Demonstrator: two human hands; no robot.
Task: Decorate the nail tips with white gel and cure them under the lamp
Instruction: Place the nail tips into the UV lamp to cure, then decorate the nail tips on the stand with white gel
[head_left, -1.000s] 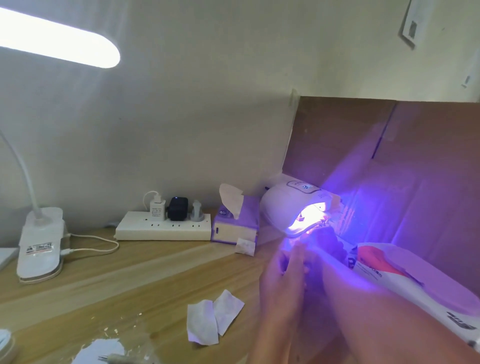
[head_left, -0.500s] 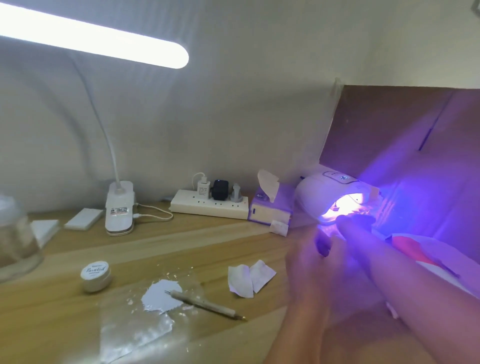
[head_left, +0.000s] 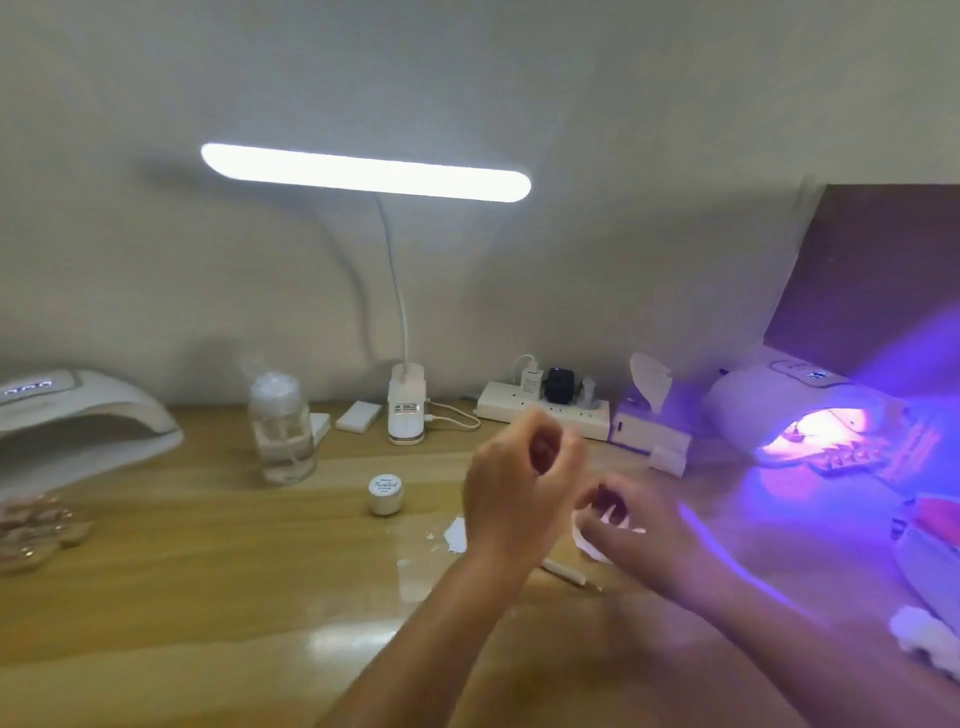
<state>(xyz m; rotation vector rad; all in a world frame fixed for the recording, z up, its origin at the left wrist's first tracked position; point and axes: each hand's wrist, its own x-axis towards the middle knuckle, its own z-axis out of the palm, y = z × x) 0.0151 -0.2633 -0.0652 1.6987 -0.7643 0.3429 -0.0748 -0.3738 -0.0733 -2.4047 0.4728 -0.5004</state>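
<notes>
Purple light glows from the lamp (head_left: 800, 410) at the far right of the wooden tabletop (head_left: 182, 571). A row of tips (head_left: 852, 457) lies in the glow, right at the lamp's mouth. The left hand (head_left: 519, 483) is up in the air near the middle. Its grip is closed, with the fingers curled in, and I see nothing in it. The right hand (head_left: 634, 530) is lower and just to the right, with bent fingers over a bit of white paper (head_left: 587, 543). It is blurry, so I cannot tell if its grip has the paper or not. A small pot (head_left: 385, 493) with a white lid stands left of the hands. A blob of white gel (head_left: 456, 535) sits on the tabletop beside the left wrist. A thin stick (head_left: 566, 571) lies nearer, between the two arms. At the far side a bright desk light (head_left: 363, 171) stands on its white base. Left of the base are a clear bottle (head_left: 280, 426) and a second lamp (head_left: 78, 415), which is dark inside. Right of the base are a power strip (head_left: 540, 410) and a tissue box (head_left: 649, 421). Brown cardboard (head_left: 872, 270) stands behind the glowing lamp.
</notes>
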